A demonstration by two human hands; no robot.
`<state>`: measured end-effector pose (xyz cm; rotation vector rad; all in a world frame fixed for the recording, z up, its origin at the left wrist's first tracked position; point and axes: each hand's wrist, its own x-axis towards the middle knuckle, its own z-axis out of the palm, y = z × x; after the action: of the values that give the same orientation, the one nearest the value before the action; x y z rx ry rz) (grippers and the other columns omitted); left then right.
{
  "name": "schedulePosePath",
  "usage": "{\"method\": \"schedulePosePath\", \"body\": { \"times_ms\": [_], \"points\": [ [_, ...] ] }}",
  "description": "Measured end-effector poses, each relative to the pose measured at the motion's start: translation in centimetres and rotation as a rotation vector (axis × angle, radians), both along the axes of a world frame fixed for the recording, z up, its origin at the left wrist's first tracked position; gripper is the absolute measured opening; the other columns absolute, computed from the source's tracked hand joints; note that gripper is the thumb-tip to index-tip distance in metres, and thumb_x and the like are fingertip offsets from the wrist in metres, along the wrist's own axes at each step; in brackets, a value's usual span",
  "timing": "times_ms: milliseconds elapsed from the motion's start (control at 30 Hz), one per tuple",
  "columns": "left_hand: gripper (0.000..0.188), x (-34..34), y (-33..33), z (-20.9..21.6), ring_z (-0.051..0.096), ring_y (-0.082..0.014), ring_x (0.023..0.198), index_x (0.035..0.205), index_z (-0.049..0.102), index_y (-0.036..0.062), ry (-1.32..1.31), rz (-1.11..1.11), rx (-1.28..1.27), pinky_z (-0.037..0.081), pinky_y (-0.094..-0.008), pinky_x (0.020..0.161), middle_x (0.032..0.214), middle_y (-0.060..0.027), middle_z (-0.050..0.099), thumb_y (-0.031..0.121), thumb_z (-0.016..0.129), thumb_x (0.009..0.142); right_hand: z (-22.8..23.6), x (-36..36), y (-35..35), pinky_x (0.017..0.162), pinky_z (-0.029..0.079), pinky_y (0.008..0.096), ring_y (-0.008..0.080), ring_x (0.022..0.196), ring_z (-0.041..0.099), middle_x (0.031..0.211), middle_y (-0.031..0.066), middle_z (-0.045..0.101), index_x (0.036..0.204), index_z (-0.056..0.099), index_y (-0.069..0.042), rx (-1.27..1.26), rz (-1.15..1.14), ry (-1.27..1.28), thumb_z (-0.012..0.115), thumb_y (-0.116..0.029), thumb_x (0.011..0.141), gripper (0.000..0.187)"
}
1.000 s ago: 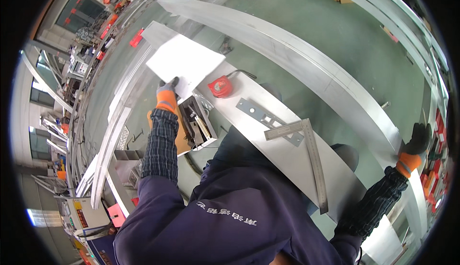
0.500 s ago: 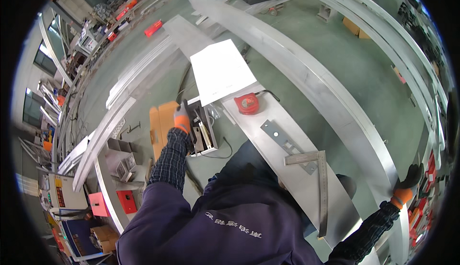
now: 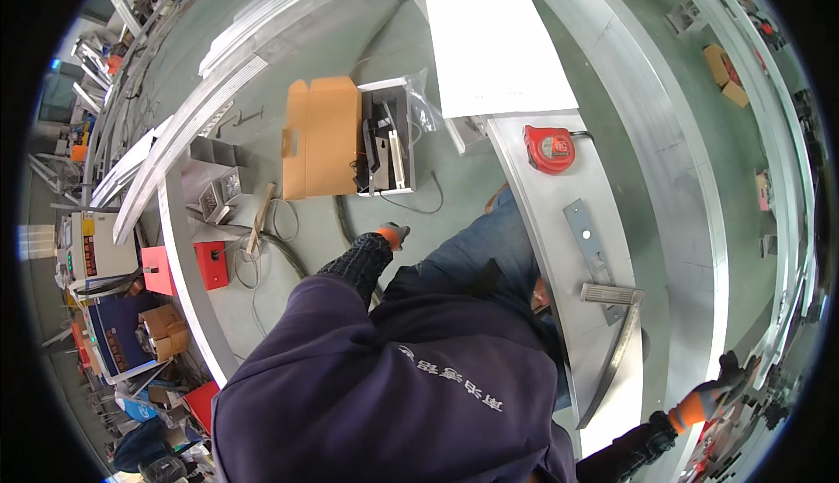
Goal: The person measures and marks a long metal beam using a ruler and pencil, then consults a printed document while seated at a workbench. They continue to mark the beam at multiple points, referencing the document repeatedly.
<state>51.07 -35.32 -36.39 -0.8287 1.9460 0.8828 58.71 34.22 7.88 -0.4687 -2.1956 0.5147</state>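
Note:
My left hand [image 3: 395, 236], in a grey and orange glove, hangs over the floor near the open cardboard box [image 3: 321, 140]; its fingers are too foreshortened to read. Inside the box's white-edged tray lie dark parts and a pale strip [image 3: 397, 156]. My right hand [image 3: 706, 398], gloved alike, reaches out at the far right by the end of a long metal beam [image 3: 690, 221], fingers apart. Between the arms, a metal profile [image 3: 568, 181] carries a red tape measure [image 3: 550, 150], a flat grey plate with holes [image 3: 584, 231], a try square [image 3: 612, 352] and a white paper sheet [image 3: 498, 50].
A black cable [image 3: 428, 208] trails from the box over the green floor. Long metal profiles [image 3: 188, 125] stretch along the left, near red boxes [image 3: 210, 264] and a machine cabinet [image 3: 100, 247]. My knee [image 3: 489, 247] is beside the profile.
My left hand has come out of the box and back toward my body, leaving its contents in view. The right arm stays stretched out to the right. The whole view has shifted.

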Motion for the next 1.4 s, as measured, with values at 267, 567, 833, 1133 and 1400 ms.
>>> {"method": "schedulePosePath", "body": {
  "times_ms": [267, 567, 833, 1133, 1400],
  "points": [
    [0.033, -3.8, 1.2, -0.1, 0.066, -0.0196, 0.066, 0.104, 0.069, -0.0002, 0.230, 0.360, 0.272, 0.057, -0.0340, 0.059, 0.083, -0.0080, 0.070, 0.031, 0.071, 0.093, -0.2, -3.1, -10.3, 0.084, 0.054, 0.0370, 0.0229, 0.084, 0.069, 0.093, 0.0127, 0.072, 0.135, 0.057, 0.004, -0.048, 0.100, -0.049, 0.035, -0.030, 0.112, 0.047],
    [0.022, -9.4, 10.4, 22.4, 0.062, -0.0134, 0.082, 0.118, 0.069, 0.0030, 1.010, 0.036, 0.274, 0.052, -0.0282, 0.074, 0.095, -0.0042, 0.069, 0.015, 0.062, 0.101, 0.3, 0.7, -12.7, 0.095, 0.053, 0.0382, 0.0240, 0.096, 0.071, 0.094, 0.0155, 0.075, 0.131, 0.058, 0.008, -0.081, 0.016, -0.085, 0.039, -0.032, 0.111, 0.049],
    [0.039, -9.3, 23.4, 38.0, 0.062, -0.0368, 0.109, 0.116, 0.063, -0.0024, 1.529, -0.750, 0.562, 0.048, -0.0531, 0.103, 0.112, -0.0164, 0.067, 0.022, 0.056, 0.086, -1.0, 10.2, -10.0, 0.066, 0.053, 0.0261, 0.0143, 0.072, 0.066, 0.081, 0.0097, 0.070, 0.111, 0.066, 0.006, -0.343, -0.211, 0.004, 0.055, -0.008, 0.103, 0.020],
    [0.072, -12.2, 31.7, 35.9, 0.047, -0.0471, 0.136, 0.141, 0.054, -0.0004, 1.417, -1.550, 0.294, 0.030, -0.0596, 0.118, 0.142, -0.0193, 0.058, 0.032, 0.066, 0.077, -5.8, 20.6, -7.7, 0.074, 0.055, 0.0277, 0.0131, 0.080, 0.065, 0.095, 0.0073, 0.072, 0.120, 0.068, -0.001, -0.640, -0.522, 0.064, 0.057, -0.007, 0.098, 0.025],
    [0.056, -12.4, 32.2, 35.7, 0.047, -0.0455, 0.137, 0.133, 0.059, 0.0020, 1.412, -1.561, 0.446, 0.035, -0.0573, 0.115, 0.143, -0.0199, 0.057, 0.023, 0.061, 0.081, -9.0, 22.5, -5.2, 0.073, 0.055, 0.0298, 0.0144, 0.079, 0.066, 0.090, 0.0077, 0.071, 0.103, 0.072, -0.001, -0.522, -0.512, 0.067, 0.058, -0.005, 0.091, 0.018]
  ]
}}
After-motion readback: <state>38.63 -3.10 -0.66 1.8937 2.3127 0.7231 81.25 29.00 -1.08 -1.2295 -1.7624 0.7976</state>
